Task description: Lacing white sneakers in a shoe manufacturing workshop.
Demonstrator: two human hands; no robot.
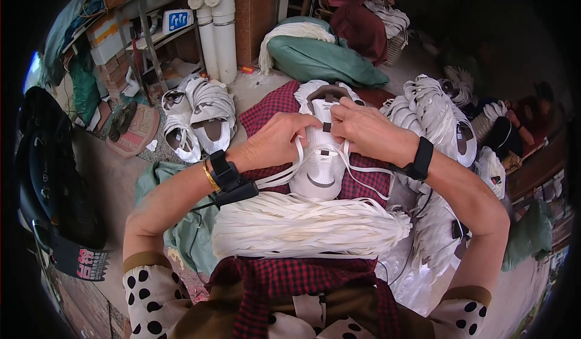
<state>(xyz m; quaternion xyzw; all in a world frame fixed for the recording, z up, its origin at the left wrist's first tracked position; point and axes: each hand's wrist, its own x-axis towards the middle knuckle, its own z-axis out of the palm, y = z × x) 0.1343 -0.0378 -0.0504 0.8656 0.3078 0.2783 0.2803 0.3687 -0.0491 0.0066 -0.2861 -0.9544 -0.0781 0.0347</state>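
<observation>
A white shoe (321, 172) lies on the red-and-black checked cloth over my lap, toe toward me and heel opening away. White laces (367, 183) run through its lower eyelets, with loose ends trailing to both sides. At the shoe's left edge, my left hand (278, 136) is closed in a pinch with the left lace emerging below its fingers. On the right edge my right hand (376, 134) pinches too, the other lace hanging beneath it. The fingertips partly hide the upper eyelets. A thick bundle of white laces (308, 225) lies across my lap, nearer than the shoe.
White shoes (209, 118) are stacked at the left, and more nested shoes (433, 106) pile up at the right. A green sack (327, 58) with laces on it lies ahead. White pipes (224, 36) stand behind. Another person (357, 18) sits at the back.
</observation>
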